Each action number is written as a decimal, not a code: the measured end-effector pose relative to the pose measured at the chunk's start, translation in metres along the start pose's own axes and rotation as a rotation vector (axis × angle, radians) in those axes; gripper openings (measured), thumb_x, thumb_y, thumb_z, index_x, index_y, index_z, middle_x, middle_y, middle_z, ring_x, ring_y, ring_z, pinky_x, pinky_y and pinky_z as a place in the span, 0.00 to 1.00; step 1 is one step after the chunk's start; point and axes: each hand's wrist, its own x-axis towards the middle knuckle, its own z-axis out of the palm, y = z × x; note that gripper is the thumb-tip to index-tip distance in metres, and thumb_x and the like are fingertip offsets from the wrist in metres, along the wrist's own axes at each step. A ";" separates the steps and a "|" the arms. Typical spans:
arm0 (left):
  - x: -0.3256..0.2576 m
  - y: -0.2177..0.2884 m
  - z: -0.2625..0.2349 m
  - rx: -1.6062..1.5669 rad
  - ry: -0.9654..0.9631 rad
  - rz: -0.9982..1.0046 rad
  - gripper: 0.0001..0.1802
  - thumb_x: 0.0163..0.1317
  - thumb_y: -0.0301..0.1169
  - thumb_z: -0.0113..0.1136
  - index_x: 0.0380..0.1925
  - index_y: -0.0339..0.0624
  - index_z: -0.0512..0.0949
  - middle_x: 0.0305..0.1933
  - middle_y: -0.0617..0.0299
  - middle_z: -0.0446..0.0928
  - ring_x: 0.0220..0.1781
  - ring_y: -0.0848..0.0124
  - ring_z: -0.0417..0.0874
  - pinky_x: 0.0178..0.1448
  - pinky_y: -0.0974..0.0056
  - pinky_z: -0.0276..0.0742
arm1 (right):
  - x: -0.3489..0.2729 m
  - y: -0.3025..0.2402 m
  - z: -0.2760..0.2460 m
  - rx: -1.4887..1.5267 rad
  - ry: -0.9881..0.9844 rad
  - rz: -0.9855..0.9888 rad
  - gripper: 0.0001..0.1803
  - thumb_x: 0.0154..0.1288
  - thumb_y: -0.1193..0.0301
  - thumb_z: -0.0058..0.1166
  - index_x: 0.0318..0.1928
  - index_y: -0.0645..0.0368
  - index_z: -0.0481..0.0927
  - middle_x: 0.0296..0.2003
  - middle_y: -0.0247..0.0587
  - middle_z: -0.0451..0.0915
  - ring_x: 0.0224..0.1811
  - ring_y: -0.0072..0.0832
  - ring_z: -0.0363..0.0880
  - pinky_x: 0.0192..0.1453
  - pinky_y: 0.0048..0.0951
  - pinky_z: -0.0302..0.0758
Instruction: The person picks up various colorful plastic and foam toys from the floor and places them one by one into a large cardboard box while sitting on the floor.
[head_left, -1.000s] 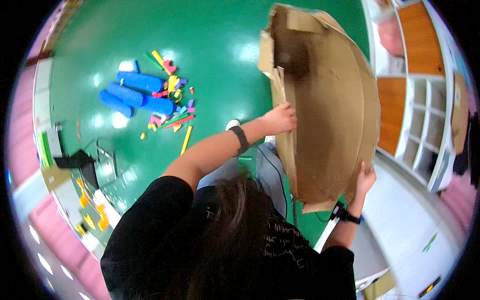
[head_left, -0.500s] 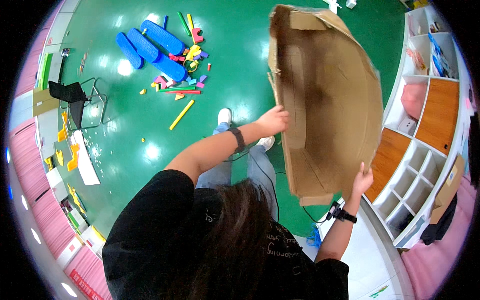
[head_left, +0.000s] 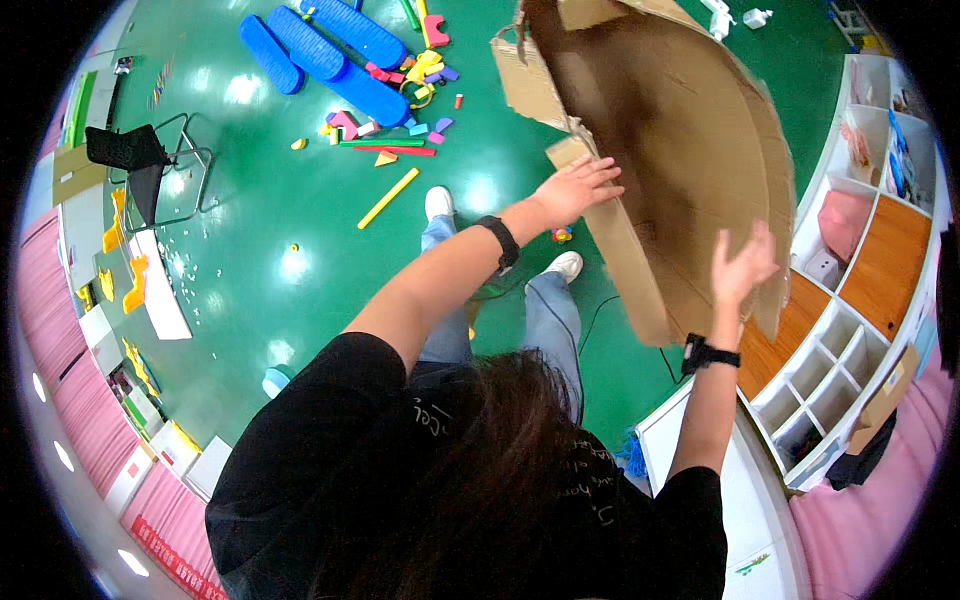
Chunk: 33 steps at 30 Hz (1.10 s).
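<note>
The left hand [head_left: 583,190] lies with straightened fingers across the folded edge of a big brown cardboard box [head_left: 705,120], unclenched. The right hand [head_left: 743,265] is spread wide, fingers apart, over the box's curved side; whether it touches is unclear. The box, matte and creased with a ragged rim, stretches between and beyond both hands. Left of the left hand, a smooth yellow stick [head_left: 388,198] and, farther off, rounded blue boards [head_left: 305,45] with textured tops lie on the glossy green floor [head_left: 330,240].

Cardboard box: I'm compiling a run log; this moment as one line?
left hand: on cardboard box edge; right hand: open, in front of box; yellow stick: on green floor
</note>
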 end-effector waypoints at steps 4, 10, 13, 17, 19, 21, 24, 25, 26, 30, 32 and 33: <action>-0.075 -0.012 -0.029 -0.097 -0.072 -0.080 0.31 0.49 0.27 0.53 0.58 0.52 0.65 0.65 0.58 0.59 0.69 0.62 0.56 0.68 0.49 0.54 | -0.067 -0.116 0.015 0.510 -0.595 0.055 0.33 0.59 0.52 0.50 0.62 0.52 0.61 0.55 0.46 0.69 0.59 0.44 0.65 0.63 0.54 0.53; -0.282 -0.090 -0.046 -0.441 -0.724 -0.352 0.15 0.52 0.32 0.47 0.38 0.42 0.77 0.37 0.50 0.78 0.41 0.52 0.79 0.46 0.50 0.73 | -0.076 -0.170 0.043 0.206 -0.539 0.268 0.26 0.59 0.57 0.53 0.57 0.49 0.67 0.50 0.45 0.74 0.54 0.42 0.70 0.55 0.47 0.64; -0.337 -0.099 -0.058 -0.391 -1.040 -0.436 0.15 0.54 0.37 0.49 0.37 0.42 0.77 0.39 0.51 0.78 0.43 0.54 0.78 0.45 0.53 0.74 | -0.066 -0.148 0.067 0.210 -0.570 0.385 0.22 0.59 0.60 0.53 0.54 0.47 0.71 0.46 0.43 0.77 0.51 0.41 0.73 0.52 0.47 0.66; -0.342 -0.098 -0.067 -0.512 -1.156 -0.426 0.21 0.52 0.49 0.54 0.39 0.46 0.78 0.43 0.54 0.78 0.49 0.55 0.76 0.49 0.45 0.69 | -0.068 -0.132 0.089 0.211 -0.573 0.447 0.19 0.59 0.60 0.53 0.52 0.45 0.72 0.44 0.43 0.79 0.48 0.43 0.75 0.50 0.48 0.67; -0.332 -0.090 -0.073 -0.392 -1.261 -0.457 0.24 0.50 0.51 0.57 0.40 0.46 0.79 0.43 0.55 0.78 0.52 0.55 0.74 0.52 0.40 0.65 | -0.068 -0.132 0.090 0.204 -0.564 0.465 0.20 0.59 0.59 0.53 0.53 0.45 0.71 0.44 0.43 0.78 0.49 0.43 0.75 0.50 0.49 0.67; -0.325 -0.083 -0.071 -0.129 -1.365 -0.319 0.32 0.42 0.61 0.61 0.37 0.46 0.79 0.48 0.51 0.73 0.57 0.52 0.67 0.55 0.30 0.55 | -0.069 -0.130 0.091 0.195 -0.556 0.475 0.21 0.59 0.59 0.53 0.53 0.45 0.70 0.45 0.43 0.78 0.49 0.43 0.74 0.50 0.50 0.66; -0.347 -0.086 -0.042 -0.024 -1.250 -0.329 0.32 0.41 0.61 0.62 0.37 0.48 0.80 0.51 0.52 0.70 0.59 0.52 0.64 0.57 0.26 0.49 | -0.067 -0.133 0.097 0.172 -0.548 0.524 0.23 0.59 0.58 0.53 0.55 0.45 0.68 0.45 0.42 0.78 0.50 0.43 0.74 0.50 0.53 0.65; -0.344 -0.087 -0.040 -0.031 -1.253 -0.318 0.32 0.41 0.61 0.62 0.37 0.48 0.80 0.51 0.52 0.70 0.59 0.52 0.64 0.57 0.26 0.49 | -0.071 -0.133 0.102 0.185 -0.516 0.496 0.23 0.59 0.58 0.53 0.55 0.45 0.68 0.45 0.42 0.78 0.50 0.43 0.74 0.49 0.53 0.65; -0.341 -0.090 -0.036 -0.095 -1.262 -0.375 0.29 0.40 0.60 0.63 0.35 0.50 0.81 0.52 0.54 0.69 0.58 0.52 0.64 0.58 0.26 0.48 | -0.076 -0.132 0.105 0.198 -0.484 0.468 0.23 0.59 0.58 0.52 0.56 0.44 0.68 0.45 0.42 0.78 0.50 0.43 0.73 0.48 0.54 0.65; -0.347 -0.091 -0.034 -0.129 -1.013 -0.212 0.16 0.43 0.47 0.66 0.29 0.53 0.81 0.53 0.60 0.68 0.58 0.54 0.64 0.61 0.27 0.41 | -0.075 -0.168 0.106 0.224 -0.552 0.466 0.22 0.59 0.58 0.52 0.54 0.46 0.68 0.45 0.44 0.78 0.50 0.45 0.73 0.47 0.53 0.67; -0.345 -0.085 -0.036 -0.087 -0.775 -0.032 0.11 0.45 0.43 0.66 0.27 0.53 0.81 0.52 0.61 0.68 0.58 0.54 0.63 0.62 0.26 0.38 | -0.072 -0.170 0.105 0.219 -0.566 0.485 0.22 0.59 0.58 0.52 0.53 0.47 0.69 0.45 0.44 0.78 0.50 0.45 0.73 0.47 0.53 0.66; -0.326 -0.080 -0.052 -0.132 -0.763 0.074 0.09 0.47 0.39 0.64 0.29 0.51 0.80 0.50 0.59 0.70 0.56 0.55 0.66 0.61 0.31 0.47 | -0.075 -0.162 0.102 0.206 -0.569 0.522 0.22 0.59 0.58 0.52 0.53 0.48 0.69 0.45 0.45 0.77 0.49 0.45 0.73 0.47 0.54 0.66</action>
